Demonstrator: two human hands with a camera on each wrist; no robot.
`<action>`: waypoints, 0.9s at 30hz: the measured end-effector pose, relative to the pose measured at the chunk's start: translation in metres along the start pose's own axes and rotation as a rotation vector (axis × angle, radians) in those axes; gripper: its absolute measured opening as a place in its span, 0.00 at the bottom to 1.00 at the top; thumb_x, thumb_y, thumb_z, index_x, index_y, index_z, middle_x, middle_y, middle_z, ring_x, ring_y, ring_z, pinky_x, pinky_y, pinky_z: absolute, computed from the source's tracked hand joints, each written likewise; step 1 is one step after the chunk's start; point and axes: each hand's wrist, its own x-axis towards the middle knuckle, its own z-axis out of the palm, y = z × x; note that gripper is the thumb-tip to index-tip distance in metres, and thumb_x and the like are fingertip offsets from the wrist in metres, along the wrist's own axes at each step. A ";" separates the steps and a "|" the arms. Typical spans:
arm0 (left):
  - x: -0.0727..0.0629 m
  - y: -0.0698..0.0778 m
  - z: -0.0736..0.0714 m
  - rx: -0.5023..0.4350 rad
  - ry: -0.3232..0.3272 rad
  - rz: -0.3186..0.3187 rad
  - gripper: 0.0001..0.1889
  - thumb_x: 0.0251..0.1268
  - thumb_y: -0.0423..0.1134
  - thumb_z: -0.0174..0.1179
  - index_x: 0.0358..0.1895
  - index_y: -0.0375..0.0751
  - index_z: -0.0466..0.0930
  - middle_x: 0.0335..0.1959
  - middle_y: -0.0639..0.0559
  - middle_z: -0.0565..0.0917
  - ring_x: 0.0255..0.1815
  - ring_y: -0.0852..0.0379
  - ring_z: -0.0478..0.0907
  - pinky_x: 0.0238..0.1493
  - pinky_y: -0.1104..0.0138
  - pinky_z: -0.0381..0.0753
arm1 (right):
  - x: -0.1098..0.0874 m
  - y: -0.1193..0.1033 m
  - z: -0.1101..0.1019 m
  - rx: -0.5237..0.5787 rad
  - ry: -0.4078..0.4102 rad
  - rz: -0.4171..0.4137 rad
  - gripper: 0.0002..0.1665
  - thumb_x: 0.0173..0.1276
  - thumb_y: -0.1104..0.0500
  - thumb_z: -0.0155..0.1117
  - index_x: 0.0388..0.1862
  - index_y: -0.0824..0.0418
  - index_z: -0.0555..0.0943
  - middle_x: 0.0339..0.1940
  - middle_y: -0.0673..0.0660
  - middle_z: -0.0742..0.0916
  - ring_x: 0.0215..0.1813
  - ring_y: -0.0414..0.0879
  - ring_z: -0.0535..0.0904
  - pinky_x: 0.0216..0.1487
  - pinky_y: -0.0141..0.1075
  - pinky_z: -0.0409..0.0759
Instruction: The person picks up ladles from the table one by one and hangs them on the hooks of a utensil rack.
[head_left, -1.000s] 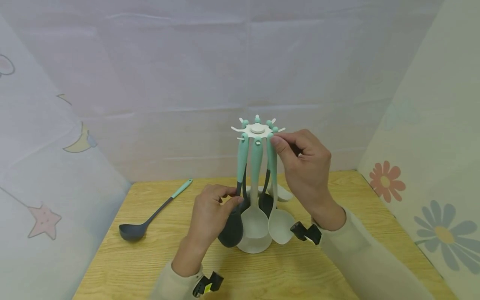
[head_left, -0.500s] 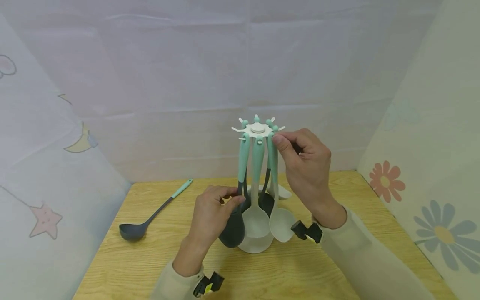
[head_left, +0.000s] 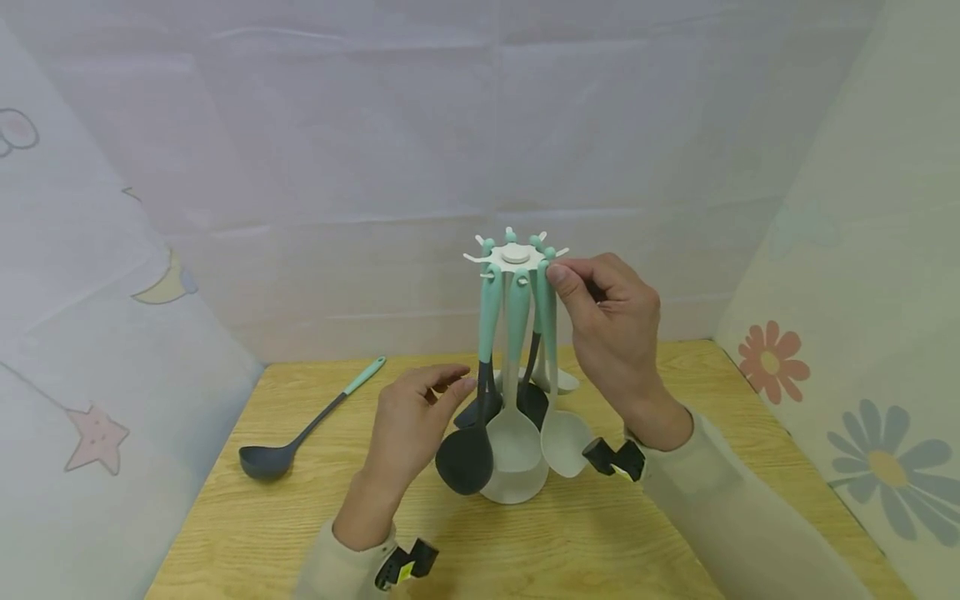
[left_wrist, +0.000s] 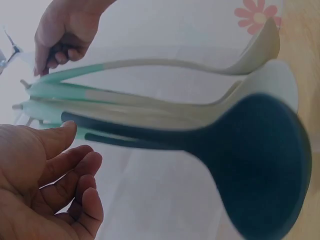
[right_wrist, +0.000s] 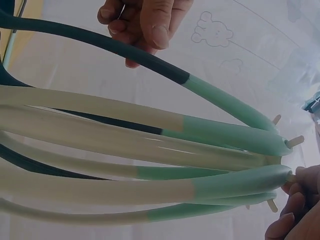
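A white rack with hooked arms stands upright, several mint-handled utensils hanging round it. At its front left hangs a dark, round-headed spoon. My left hand is beside its shaft, fingers loosely bent with nothing between them; the left wrist view shows the thumb overlapping the spoon's upper shaft. With thumb and forefinger, my right hand pinches the tip of a rack hook, right at the top of the handle of a pale spoon. Another pale ladle hangs at the front middle.
A dark ladle with a mint handle lies on the wooden table at the left. Behind the table rises a pale cloth backdrop, with patterned side panels left and right.
My left hand has let go of the dark spoon and drawn back slightly left. The front utensils have shifted a little to the right, my right hand staying at the hook.
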 end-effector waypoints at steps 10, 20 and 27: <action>0.025 -0.062 -0.039 0.213 -0.051 -0.148 0.13 0.79 0.44 0.63 0.57 0.44 0.90 0.46 0.46 0.90 0.35 0.49 0.84 0.30 0.61 0.79 | 0.001 0.001 -0.003 -0.008 -0.008 0.027 0.05 0.71 0.65 0.73 0.40 0.68 0.91 0.31 0.47 0.86 0.30 0.39 0.77 0.33 0.25 0.75; 0.054 -0.147 -0.068 0.544 -0.182 -0.282 0.15 0.80 0.38 0.59 0.58 0.33 0.87 0.49 0.36 0.90 0.32 0.48 0.84 0.29 0.59 0.81 | 0.001 -0.001 -0.006 -0.027 -0.024 0.027 0.05 0.70 0.66 0.74 0.41 0.68 0.91 0.33 0.49 0.86 0.31 0.40 0.79 0.34 0.26 0.77; 0.060 -0.199 -0.068 0.676 -0.292 -0.367 0.13 0.77 0.35 0.61 0.51 0.29 0.88 0.42 0.35 0.89 0.36 0.40 0.86 0.36 0.51 0.86 | 0.001 0.001 -0.006 -0.031 -0.005 0.007 0.04 0.70 0.67 0.74 0.39 0.68 0.90 0.32 0.55 0.87 0.30 0.39 0.77 0.33 0.25 0.75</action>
